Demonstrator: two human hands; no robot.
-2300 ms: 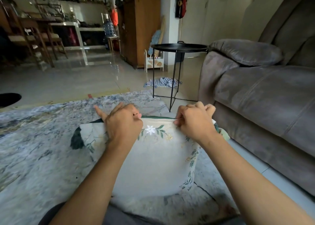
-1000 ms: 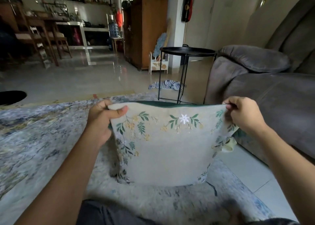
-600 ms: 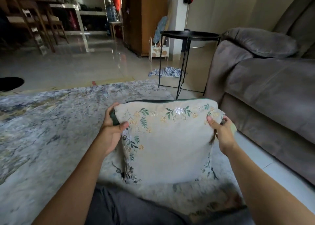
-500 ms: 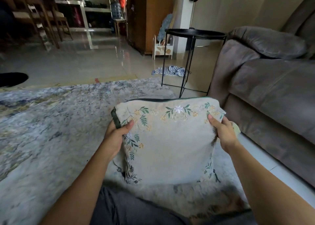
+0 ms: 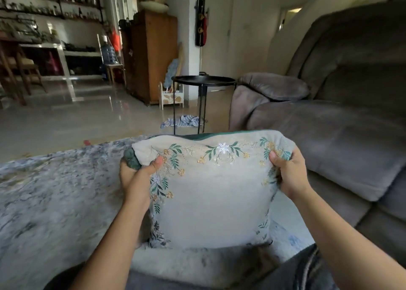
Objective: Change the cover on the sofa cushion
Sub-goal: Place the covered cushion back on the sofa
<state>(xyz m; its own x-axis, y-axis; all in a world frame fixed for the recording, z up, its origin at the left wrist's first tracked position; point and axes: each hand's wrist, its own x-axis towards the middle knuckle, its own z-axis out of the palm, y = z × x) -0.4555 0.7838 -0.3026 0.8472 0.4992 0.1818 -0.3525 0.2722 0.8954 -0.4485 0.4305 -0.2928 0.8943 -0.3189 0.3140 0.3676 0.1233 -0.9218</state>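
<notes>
cushion (image 5: 211,193) upright on rug (image 5: 55,190) between both hands | left hand (image 5: 137,173) and right hand (image 5: 290,173) pinch its upper corners | open edge runs sideways on top, green inner (image 5: 131,159) bulging nearer left

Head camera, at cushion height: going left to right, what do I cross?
Grey patterned rug → left hand gripping the green inner cushion's corner → floral cushion cover → right hand pinching the cover's right edge → grey sofa.
</notes>
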